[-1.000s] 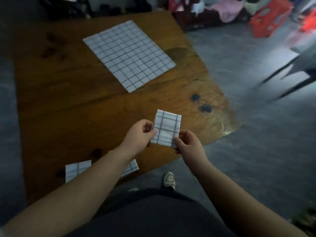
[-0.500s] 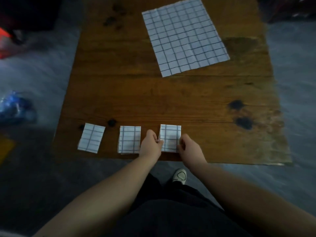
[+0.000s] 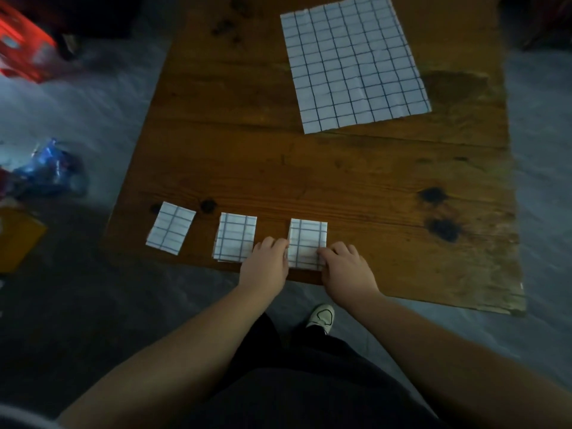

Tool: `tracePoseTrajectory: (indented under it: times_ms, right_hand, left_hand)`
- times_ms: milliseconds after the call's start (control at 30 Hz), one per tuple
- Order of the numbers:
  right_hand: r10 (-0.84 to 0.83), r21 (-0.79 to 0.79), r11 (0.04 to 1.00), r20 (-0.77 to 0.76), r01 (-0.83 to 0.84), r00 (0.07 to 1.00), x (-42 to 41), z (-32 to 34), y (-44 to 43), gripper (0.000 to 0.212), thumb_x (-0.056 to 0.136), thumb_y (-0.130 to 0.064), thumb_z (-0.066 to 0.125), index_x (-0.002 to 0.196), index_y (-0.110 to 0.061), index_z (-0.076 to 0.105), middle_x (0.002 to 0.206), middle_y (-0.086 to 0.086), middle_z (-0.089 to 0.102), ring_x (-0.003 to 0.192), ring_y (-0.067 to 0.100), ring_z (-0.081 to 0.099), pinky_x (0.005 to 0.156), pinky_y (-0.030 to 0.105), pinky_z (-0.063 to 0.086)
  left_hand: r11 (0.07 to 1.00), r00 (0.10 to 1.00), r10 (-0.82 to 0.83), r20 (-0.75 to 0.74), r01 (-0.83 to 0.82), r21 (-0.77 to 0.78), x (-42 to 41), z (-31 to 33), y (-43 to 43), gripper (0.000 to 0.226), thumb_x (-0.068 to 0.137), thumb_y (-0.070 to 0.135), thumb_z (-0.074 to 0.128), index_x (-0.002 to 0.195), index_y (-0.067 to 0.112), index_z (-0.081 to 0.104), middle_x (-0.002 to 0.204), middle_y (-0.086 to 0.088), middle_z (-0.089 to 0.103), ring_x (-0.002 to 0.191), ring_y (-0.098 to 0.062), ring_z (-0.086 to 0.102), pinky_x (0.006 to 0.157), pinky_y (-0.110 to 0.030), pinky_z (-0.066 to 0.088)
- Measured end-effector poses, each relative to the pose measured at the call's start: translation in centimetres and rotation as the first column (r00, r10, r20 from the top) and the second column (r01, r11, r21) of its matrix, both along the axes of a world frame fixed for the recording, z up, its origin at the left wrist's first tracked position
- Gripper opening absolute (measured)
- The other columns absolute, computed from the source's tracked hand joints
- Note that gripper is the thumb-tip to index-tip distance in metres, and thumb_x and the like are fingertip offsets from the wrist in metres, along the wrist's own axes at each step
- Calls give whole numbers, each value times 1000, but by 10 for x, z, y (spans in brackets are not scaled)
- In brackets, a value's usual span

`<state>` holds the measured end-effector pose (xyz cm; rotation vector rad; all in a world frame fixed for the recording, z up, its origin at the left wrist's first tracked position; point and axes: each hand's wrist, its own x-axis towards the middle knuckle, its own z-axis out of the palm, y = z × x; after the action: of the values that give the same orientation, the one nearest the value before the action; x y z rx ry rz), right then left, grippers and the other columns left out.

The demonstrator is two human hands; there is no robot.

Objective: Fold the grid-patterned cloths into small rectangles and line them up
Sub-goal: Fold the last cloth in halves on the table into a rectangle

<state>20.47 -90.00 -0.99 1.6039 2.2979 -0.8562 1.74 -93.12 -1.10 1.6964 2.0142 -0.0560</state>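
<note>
Three folded grid-patterned cloths lie in a row near the wooden table's (image 3: 340, 181) front edge: a left one (image 3: 171, 227), a middle one (image 3: 235, 237) and a right one (image 3: 307, 239). My left hand (image 3: 266, 264) grips the right cloth's left edge. My right hand (image 3: 346, 266) pinches its lower right corner. The cloth lies flat on the table between them. One unfolded grid cloth (image 3: 353, 61) is spread flat at the far side of the table.
Dark knots (image 3: 439, 212) mark the wood to the right. On the floor at left lie a blue crumpled bag (image 3: 46, 168), a red stool (image 3: 24, 54) and a yellow object (image 3: 15, 239). My shoe (image 3: 322, 315) shows below the table edge.
One second ago both hands held the small folded cloth in the air. It now lies on the table as the third in the row, both hands still on it.
</note>
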Motion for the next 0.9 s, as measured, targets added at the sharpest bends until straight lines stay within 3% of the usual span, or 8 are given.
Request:
tracePoseTrajectory:
  times_ms: [167,333,600,900]
  right_hand:
    - [20,42,999,-54,-17,998,-20,39,11,52,102,-30,50,152,-26,38,151,-1,44,141,24,36,114,45,38]
    - [123,140,985,-130,-105,984,-85,87,10,59,103,-34,48,158,-29,28,162,-4,31,152,21,20,123,47,25]
    - [323,247,928,-152,-280,934,-265,135,-32,69,104,-43,48,161,-35,12,171,-5,12,158,22,3,125,47,12]
    - [583,336,792,-166,-510,795,-515,162,-126,69,104,-50,43,162,-34,10,171,-2,9,157,22,2,126,44,10]
  left_hand:
    - [995,999,0,-38,4,96,-37,37,-13,47,100,30,53,145,26,43,145,5,48,136,-15,42,107,-37,46]
    - [985,995,77,-60,-67,156,-94,78,-30,55,102,36,46,154,27,31,162,-2,30,152,-22,19,121,-45,29]
    - [915,947,302,-113,-255,311,-238,137,-102,63,101,46,44,158,30,22,167,0,18,155,-21,8,124,-42,15]
    - [809,823,552,-133,-491,322,-458,154,-241,65,102,51,39,160,30,17,169,-1,13,156,-23,5,126,-41,10]
